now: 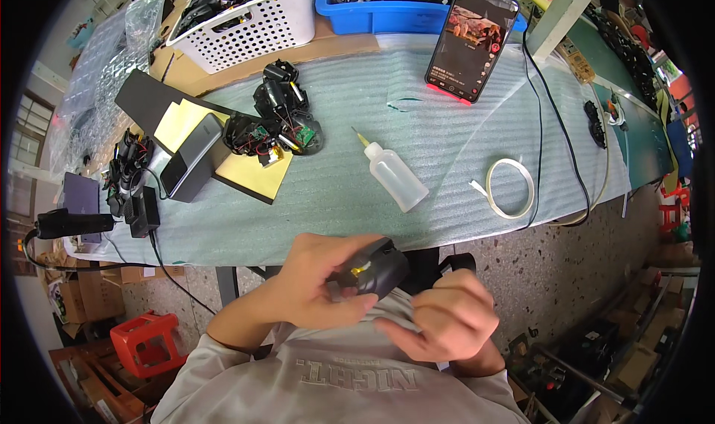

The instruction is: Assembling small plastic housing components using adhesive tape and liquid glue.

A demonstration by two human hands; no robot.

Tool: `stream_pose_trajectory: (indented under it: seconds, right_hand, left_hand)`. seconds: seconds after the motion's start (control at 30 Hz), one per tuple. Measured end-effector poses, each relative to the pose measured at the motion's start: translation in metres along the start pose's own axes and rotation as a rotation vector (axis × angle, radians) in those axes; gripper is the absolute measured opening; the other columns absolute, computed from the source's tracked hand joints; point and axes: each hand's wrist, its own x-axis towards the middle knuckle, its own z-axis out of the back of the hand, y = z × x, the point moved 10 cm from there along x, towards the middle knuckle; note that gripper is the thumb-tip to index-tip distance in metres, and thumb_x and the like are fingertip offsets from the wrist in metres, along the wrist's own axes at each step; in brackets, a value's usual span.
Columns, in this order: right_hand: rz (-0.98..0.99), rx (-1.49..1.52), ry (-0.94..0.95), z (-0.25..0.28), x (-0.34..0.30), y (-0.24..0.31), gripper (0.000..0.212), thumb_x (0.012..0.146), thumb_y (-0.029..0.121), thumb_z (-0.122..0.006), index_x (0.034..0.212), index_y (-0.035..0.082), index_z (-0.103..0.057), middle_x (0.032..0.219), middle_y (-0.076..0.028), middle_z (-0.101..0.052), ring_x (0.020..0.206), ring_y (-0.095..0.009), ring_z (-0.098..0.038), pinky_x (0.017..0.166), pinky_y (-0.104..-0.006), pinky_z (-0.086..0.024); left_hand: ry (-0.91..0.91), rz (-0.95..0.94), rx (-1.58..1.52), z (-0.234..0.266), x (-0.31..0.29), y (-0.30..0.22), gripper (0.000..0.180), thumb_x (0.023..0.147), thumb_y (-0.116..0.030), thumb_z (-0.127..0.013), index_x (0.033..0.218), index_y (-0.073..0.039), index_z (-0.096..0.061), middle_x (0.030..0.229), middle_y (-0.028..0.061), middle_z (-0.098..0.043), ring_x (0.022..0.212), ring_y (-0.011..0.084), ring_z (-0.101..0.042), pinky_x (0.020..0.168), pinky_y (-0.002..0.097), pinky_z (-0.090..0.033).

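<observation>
My left hand (309,286) grips a black plastic device housing (383,269), thumb on the near side and fingers along the far side. Something yellow shows inside the housing next to my fingers. Just to the right, my right hand (456,316) is curled closed in front of my shirt. A black piece (459,261) sticks out beyond its knuckles; whether the fingers hold it is hidden. On the table ahead lies a clear squeeze bottle (398,179) with a needle tip. Several opened black housings (279,115) with green circuit boards and wires are heaped farther left.
A white perforated basket (249,40) and a blue bin (380,18) hold black parts at the back. A phone (473,40) stands at the back right. A coiled white cable (512,189) and black cords lie right; a grey box (195,159) stands left.
</observation>
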Motion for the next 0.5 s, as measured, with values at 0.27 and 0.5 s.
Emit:
stream_pose_trajectory:
  seconds: [0.27, 0.5]
  right_hand:
    - [0.191, -0.103, 0.080, -0.011, 0.012, 0.018, 0.040, 0.062, 0.009, -0.083, 0.101, 0.002, -0.077, 0.108, -0.009, -0.070, 0.089, -0.022, -0.066, 0.068, -0.0311, -0.054]
    - [-0.053, 0.084, -0.066, 0.000, 0.006, -0.004, 0.055, 0.054, 0.010, -0.093, 0.103, -0.003, -0.073, 0.104, -0.016, -0.072, 0.084, -0.028, -0.070, 0.070, -0.0352, -0.057]
  left_hand:
    - [0.114, -0.118, 0.089, -0.007, 0.000, -0.019, 0.064, 0.075, -0.029, -0.078, 0.122, 0.009, -0.057, 0.078, 0.0150, -0.066, 0.064, 0.0285, -0.067, 0.057, 0.0339, -0.052]
    - [0.130, -0.134, -0.017, -0.006, -0.014, -0.006, 0.086, 0.079, -0.049, -0.073, 0.136, 0.011, -0.051, 0.081, 0.0140, -0.067, 0.061, 0.0281, -0.065, 0.057, 0.0321, -0.050]
